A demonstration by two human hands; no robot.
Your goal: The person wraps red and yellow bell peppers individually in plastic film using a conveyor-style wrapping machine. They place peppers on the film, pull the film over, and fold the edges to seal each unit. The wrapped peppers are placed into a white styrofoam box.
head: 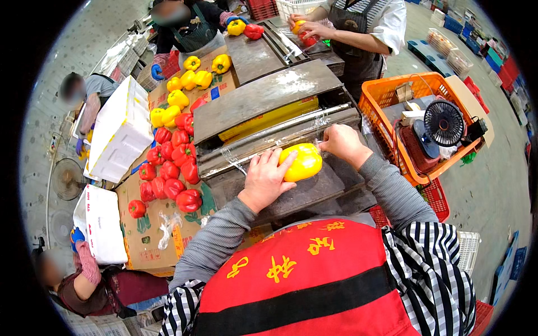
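A yellow bell pepper (301, 162) lies on the dark metal plate (294, 195) of a film-wrapping station. My left hand (267, 176) rests against its left side, the thumb and fingers on its skin. At the pepper's upper right, my right hand (342, 143) is closed, pinching what looks like clear plastic film. Just beyond both hands runs a metal roller (290, 126) with clear film on it. Whether a red pepper lies beneath the yellow one cannot be seen.
Several red peppers (173, 189) and yellow peppers (178, 99) lie on cardboard at left. An orange crate (414, 178) holding a small fan (444, 117) stands at right. Beyond the station, a co-worker's hands (309, 29) hold peppers; other people stand at left near white foam boxes (122, 130).
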